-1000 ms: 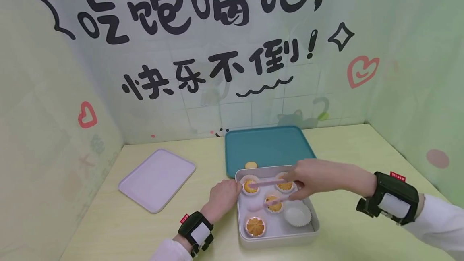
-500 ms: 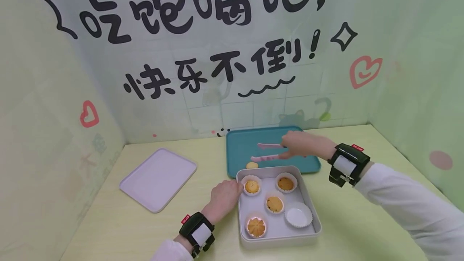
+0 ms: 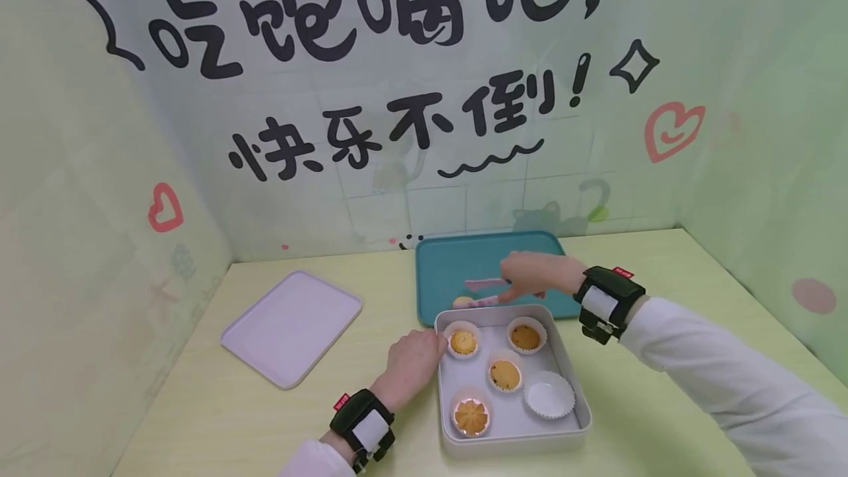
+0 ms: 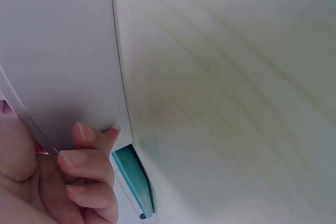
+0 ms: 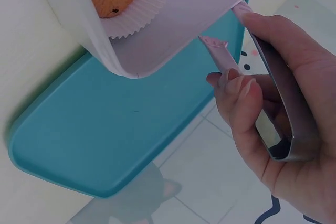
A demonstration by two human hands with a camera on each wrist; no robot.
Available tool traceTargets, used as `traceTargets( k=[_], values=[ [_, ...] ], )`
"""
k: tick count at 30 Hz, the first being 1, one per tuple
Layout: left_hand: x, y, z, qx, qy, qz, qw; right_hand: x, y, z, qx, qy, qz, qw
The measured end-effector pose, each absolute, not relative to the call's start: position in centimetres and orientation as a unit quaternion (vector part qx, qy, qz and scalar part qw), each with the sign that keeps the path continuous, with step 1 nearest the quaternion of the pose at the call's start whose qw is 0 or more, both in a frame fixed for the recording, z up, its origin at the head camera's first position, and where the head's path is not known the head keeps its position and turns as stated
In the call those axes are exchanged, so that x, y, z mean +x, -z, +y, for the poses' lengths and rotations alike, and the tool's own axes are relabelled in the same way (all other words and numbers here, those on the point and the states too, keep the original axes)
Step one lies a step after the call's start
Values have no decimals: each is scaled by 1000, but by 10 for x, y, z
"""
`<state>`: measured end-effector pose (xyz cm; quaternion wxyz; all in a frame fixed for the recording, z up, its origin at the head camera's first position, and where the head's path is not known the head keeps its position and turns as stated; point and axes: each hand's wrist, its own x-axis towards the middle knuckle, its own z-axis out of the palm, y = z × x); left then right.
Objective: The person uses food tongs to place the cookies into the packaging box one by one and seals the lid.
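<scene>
Just beyond the white box (image 3: 517,448), my right hand (image 3: 535,273) has its fingers round pink tongs (image 3: 485,285), arms apart, one tip at the pale cookie (image 3: 461,301) on the teal tray (image 3: 450,263); contact unclear. At the box's left wall, my left hand (image 3: 414,359) grips.

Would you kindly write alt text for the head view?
A right hand holds pink tongs by a cookie on a teal tray; nearer, the left hand grips a white box holding four pastries in paper cups and an empty cup.
</scene>
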<state>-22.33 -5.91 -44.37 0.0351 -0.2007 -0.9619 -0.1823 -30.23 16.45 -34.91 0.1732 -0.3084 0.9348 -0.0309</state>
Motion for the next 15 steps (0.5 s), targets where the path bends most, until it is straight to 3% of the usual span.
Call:
traceTargets(
  k=[15],
  values=[
    [-222, 443, -59, -210, 180, -960, 46, -305, 354, 166, -296, 30, 937, 185]
  ],
)
